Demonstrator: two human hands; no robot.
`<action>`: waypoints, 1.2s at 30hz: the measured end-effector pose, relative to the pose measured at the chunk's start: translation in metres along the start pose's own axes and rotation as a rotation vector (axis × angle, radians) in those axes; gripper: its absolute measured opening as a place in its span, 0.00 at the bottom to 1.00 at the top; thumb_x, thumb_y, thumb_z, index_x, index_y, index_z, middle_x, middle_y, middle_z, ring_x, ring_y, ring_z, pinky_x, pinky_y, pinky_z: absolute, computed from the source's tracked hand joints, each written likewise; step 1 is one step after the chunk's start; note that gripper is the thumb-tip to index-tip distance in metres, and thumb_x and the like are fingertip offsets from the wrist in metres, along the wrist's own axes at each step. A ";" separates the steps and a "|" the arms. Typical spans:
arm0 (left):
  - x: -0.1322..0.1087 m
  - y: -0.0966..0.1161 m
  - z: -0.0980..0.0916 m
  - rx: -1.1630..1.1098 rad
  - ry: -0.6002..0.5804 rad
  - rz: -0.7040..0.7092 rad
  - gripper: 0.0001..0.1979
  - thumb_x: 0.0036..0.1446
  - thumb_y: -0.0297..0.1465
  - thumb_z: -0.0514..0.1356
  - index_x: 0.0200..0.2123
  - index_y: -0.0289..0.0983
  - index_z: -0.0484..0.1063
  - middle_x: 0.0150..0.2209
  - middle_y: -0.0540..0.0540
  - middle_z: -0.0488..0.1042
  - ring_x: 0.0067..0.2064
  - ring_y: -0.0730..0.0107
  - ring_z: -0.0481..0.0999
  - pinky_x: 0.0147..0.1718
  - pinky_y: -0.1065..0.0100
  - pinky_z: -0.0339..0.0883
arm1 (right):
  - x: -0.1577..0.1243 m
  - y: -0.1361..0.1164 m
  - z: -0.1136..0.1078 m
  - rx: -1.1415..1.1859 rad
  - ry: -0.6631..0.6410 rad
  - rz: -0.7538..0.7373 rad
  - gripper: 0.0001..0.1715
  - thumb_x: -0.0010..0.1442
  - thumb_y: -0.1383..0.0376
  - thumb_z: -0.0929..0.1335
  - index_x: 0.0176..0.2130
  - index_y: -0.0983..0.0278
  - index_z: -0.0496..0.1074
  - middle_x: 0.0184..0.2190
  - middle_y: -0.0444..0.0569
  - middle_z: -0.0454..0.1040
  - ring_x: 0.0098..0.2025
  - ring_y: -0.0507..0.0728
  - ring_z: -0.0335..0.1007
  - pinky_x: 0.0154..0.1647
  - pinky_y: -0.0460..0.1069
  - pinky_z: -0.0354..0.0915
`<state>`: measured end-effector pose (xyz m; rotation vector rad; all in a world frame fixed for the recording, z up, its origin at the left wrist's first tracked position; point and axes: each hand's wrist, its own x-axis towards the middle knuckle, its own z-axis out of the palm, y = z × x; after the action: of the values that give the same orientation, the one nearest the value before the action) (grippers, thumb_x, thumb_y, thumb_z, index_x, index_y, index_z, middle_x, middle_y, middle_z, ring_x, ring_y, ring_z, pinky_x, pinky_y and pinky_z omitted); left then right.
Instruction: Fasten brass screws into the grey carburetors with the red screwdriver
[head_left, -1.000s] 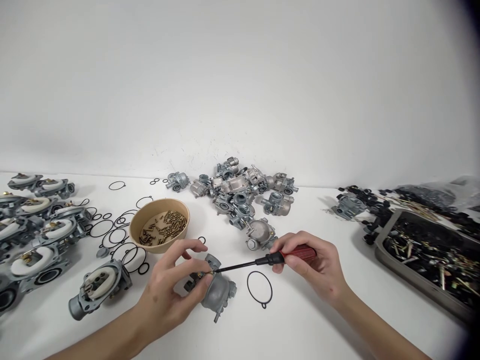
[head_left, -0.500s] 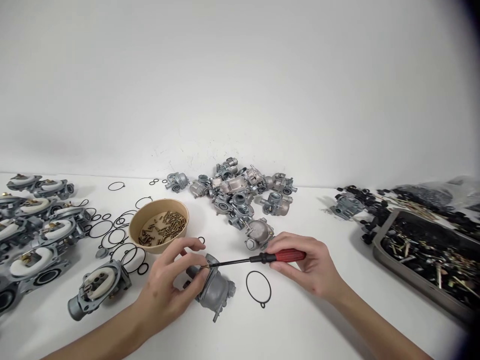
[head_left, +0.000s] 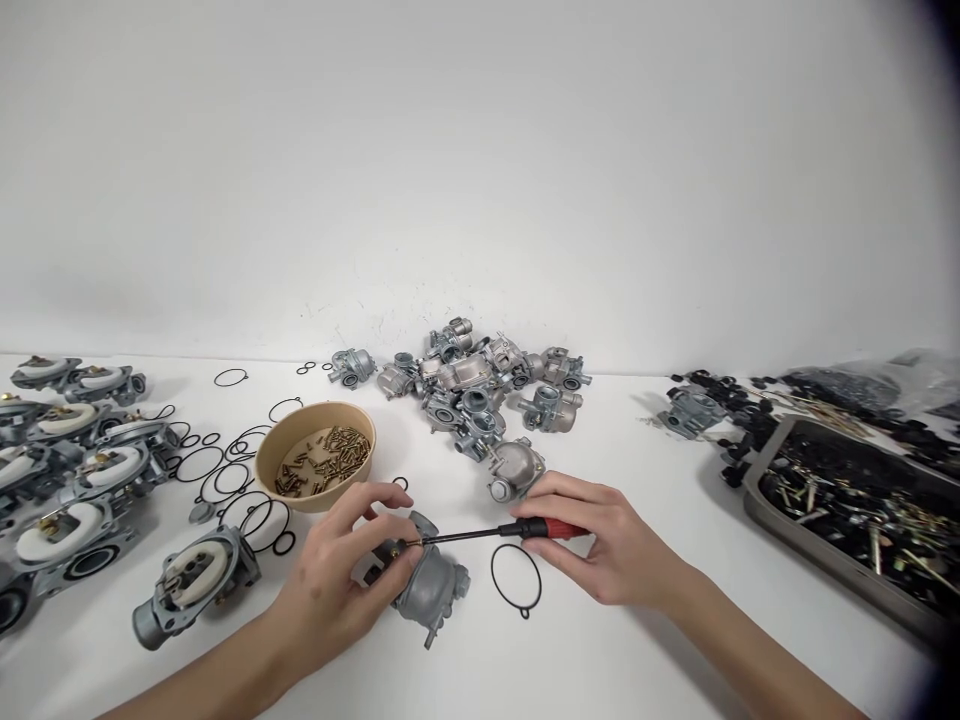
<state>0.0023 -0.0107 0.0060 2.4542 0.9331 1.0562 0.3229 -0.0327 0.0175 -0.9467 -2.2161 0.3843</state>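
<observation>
A grey metal carburetor (head_left: pixel 431 585) lies on the white table in front of me. My left hand (head_left: pixel 349 560) is closed around its near-left side, thumb and index finger bent on either side of the screwdriver tip. A small brass-coloured spot shows by that tip; whether it is a screw cannot be made out. My right hand (head_left: pixel 600 540) grips the red and black handle of a screwdriver (head_left: pixel 465 536), its shaft pointing left across the top of the carburetor. Just right of the carburetor lies a black looped gasket ring (head_left: pixel 516 580).
A tan bowl (head_left: pixel 270 440) of brass screws stands behind my left hand. Opened carburetors (head_left: pixel 199 575) with white floats fill the left, beside black O-rings (head_left: pixel 201 463). A carburetor pile (head_left: pixel 469 375) sits by the wall. On the right is a metal tray (head_left: pixel 765 480) of small parts.
My right hand has slid slightly left along the screwdriver, now covering more of the red handle. The left hand and carburetor stay nearly in place.
</observation>
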 end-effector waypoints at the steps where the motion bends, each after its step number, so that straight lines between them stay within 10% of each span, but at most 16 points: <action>1: 0.000 0.000 0.000 0.001 -0.005 0.001 0.06 0.68 0.27 0.58 0.40 0.41 0.75 0.49 0.41 0.74 0.48 0.60 0.77 0.45 0.61 0.73 | -0.001 0.001 0.000 0.000 0.010 -0.008 0.11 0.67 0.68 0.71 0.50 0.62 0.77 0.38 0.52 0.75 0.26 0.51 0.66 0.24 0.47 0.68; 9: -0.001 -0.001 -0.001 -0.059 -0.106 -0.050 0.07 0.68 0.32 0.60 0.48 0.44 0.74 0.55 0.41 0.71 0.54 0.56 0.75 0.51 0.55 0.73 | 0.002 0.001 -0.004 0.024 0.040 -0.014 0.09 0.66 0.69 0.72 0.47 0.63 0.78 0.35 0.52 0.75 0.26 0.51 0.63 0.23 0.46 0.64; 18: 0.002 -0.013 -0.004 -0.147 -0.422 -0.110 0.35 0.48 0.44 0.76 0.57 0.47 0.70 0.59 0.40 0.71 0.58 0.47 0.75 0.56 0.49 0.72 | -0.001 0.009 -0.020 -0.027 -0.019 0.007 0.09 0.68 0.67 0.70 0.48 0.62 0.79 0.27 0.47 0.71 0.25 0.52 0.60 0.22 0.47 0.58; 36: -0.006 0.002 0.008 -0.105 -0.263 -0.211 0.28 0.49 0.36 0.75 0.52 0.46 0.70 0.49 0.44 0.72 0.45 0.55 0.77 0.42 0.57 0.74 | 0.001 0.009 -0.018 -0.053 -0.155 0.018 0.10 0.71 0.64 0.67 0.46 0.62 0.79 0.24 0.44 0.64 0.23 0.52 0.56 0.23 0.47 0.56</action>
<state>0.0063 -0.0160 -0.0019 2.2788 0.9955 0.6754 0.3393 -0.0259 0.0262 -0.9956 -2.3700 0.4218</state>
